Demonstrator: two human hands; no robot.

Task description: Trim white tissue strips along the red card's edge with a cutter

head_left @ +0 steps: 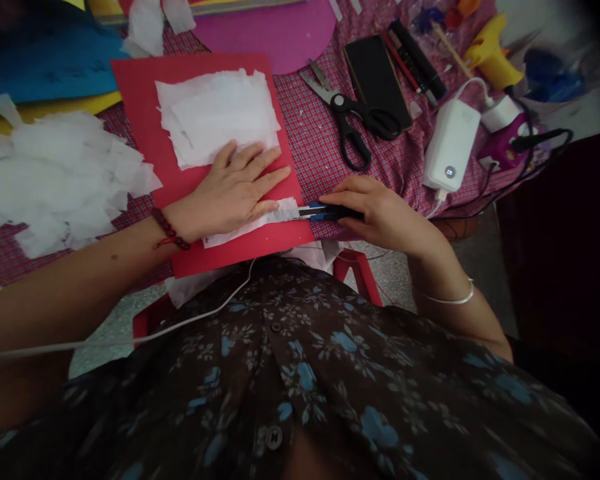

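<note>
My left hand point(233, 193) lies flat with its fingers spread, pressing on a red sheet point(135, 100). Its fingertips touch the lower edge of a stack of white paper pieces point(215, 117), and its thumb rests at a narrow white paper strip point(235, 231) near the sheet's bottom edge. At the sheet's right edge, my right hand point(387, 213) is closed around a black and blue utility knife point(325, 212). The knife's metal end points left and meets the right end of the strip; whether it cuts into it I cannot tell.
Left of the red sheet lies a heap of white paper scraps point(60, 173). Black-handled scissors point(350, 123), a dark phone point(375, 77) and markers point(417, 60) lie to the right. A white power bank point(453, 147) with cables sits at the table's right edge.
</note>
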